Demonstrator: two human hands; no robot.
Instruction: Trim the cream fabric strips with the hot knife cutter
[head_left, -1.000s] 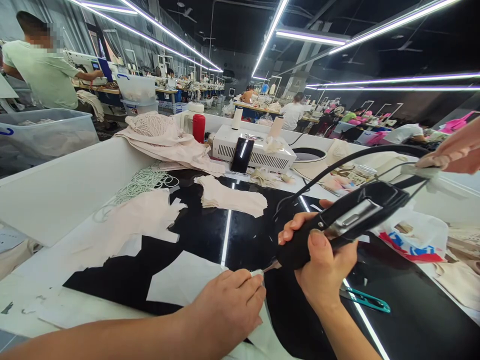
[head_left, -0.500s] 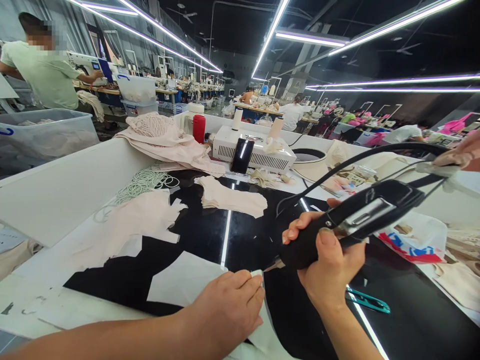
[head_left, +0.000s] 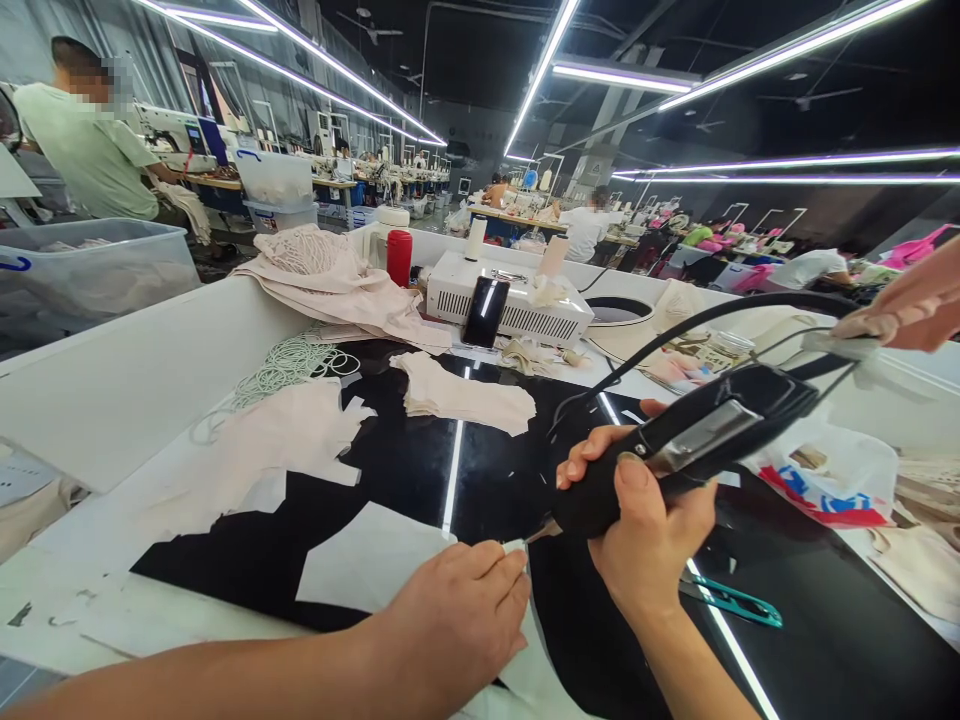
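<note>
Matt black tool (head_left: 600,490), 1 shiny metal plate (head_left: 705,438); glossy black tabletop (head_left: 405,470); pale cloth pieces (head_left: 465,393).

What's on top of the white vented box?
On the white box: a cream cone, a peach cone, a small metal tool and a crumpled pale scrap. Anything under the scrap is covered. The phone hides part of the box's front.

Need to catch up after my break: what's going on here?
The right hand grips a black corded tool, its metal tip aimed at a small white piece pinched in the left hand. I can't tell whether tip and piece touch. Another person's hand is near the tool's cord. Teal snips lie on the black surface.
</note>
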